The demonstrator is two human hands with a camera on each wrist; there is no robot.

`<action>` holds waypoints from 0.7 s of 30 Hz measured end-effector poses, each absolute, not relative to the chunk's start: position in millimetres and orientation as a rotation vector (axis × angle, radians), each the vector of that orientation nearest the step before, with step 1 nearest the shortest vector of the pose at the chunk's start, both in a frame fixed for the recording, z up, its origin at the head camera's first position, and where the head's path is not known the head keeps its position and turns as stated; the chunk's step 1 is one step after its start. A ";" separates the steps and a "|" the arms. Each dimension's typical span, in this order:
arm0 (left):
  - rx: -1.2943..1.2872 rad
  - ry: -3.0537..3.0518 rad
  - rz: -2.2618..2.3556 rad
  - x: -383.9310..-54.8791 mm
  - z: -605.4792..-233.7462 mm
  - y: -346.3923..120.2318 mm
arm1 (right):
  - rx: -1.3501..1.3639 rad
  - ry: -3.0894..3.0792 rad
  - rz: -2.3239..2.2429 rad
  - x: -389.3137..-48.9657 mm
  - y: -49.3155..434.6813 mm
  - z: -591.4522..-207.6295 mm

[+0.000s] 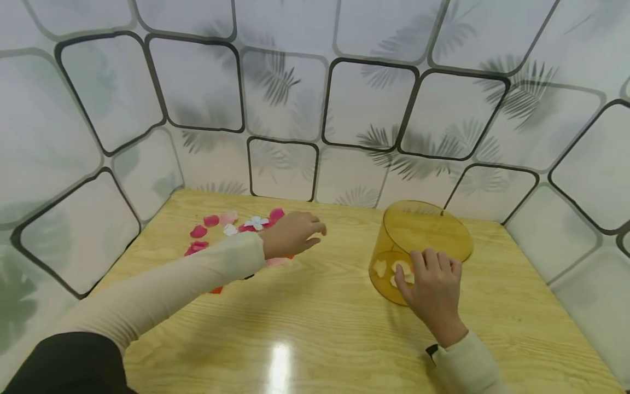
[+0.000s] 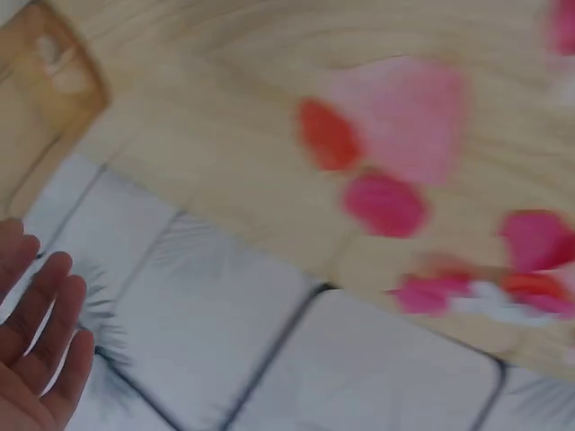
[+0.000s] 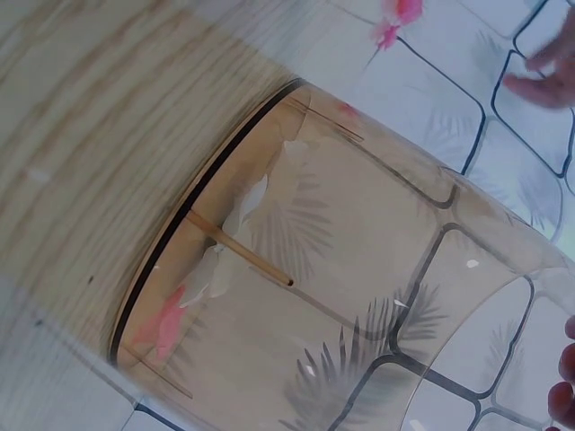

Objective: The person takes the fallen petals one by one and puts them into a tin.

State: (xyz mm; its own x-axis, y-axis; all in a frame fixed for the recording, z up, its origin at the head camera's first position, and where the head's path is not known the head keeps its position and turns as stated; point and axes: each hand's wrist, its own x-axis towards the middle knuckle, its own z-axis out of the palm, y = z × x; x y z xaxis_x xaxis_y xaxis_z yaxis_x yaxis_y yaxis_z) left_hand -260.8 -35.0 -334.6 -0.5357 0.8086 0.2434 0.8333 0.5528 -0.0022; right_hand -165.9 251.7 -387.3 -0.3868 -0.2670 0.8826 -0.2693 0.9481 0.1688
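At the back left of the table, rose-like petals in pink [image 1: 199, 231], red and white lie spread out, with a white flower-shaped piece [image 1: 256, 222] among them. My left hand [image 1: 293, 235] hovers over the right side of this group, fingers loosely bent, nothing in them. To the right stands an amber see-through cylindrical container [image 1: 381, 241], open at the top. Several white petals [image 1: 380, 267] and a pink one [image 3: 169, 321] show through its wall, down at the base. My right hand [image 1: 438, 293] grips the container's near rim, fingers bent over it and thumb along the outside.
The pale wood-grain table [image 1: 315, 317] reaches back to a patterned curtain-like wall [image 1: 285, 109] with dark outlined squares and leaf prints, which also closes off both sides. An orange-red piece [image 1: 216, 290] lies partly under my left forearm.
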 end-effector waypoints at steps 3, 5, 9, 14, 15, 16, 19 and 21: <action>-1.455 -2.605 -0.123 -263.3 -351.3 -61.1 | 0.387 -1.992 0.002 -165.8 251.9 -387.1; -1.532 -2.599 -0.085 -264.3 -359.5 -76.7 | 0.386 -1.992 0.001 -165.7 252.2 -387.1; -1.658 -2.541 0.035 -266.7 -371.6 -102.7 | 0.384 -1.992 -0.001 -166.0 252.2 -387.2; -1.589 -2.630 0.130 -271.3 -386.2 -122.7 | 0.384 -1.989 -0.008 -165.8 252.4 -386.8; -1.566 -2.649 0.139 -272.6 -389.1 -125.1 | 0.384 -1.987 -0.010 -165.6 252.4 -386.6; -1.557 -2.652 0.138 -273.7 -392.0 -127.0 | 0.385 -1.987 -0.009 -165.5 252.4 -386.5; -1.557 -2.634 0.153 -277.3 -399.5 -129.6 | 0.385 -1.987 -0.011 -165.3 252.2 -386.4; -1.561 -2.627 0.174 -279.1 -402.7 -130.0 | 0.385 -1.987 -0.014 -165.4 251.9 -386.4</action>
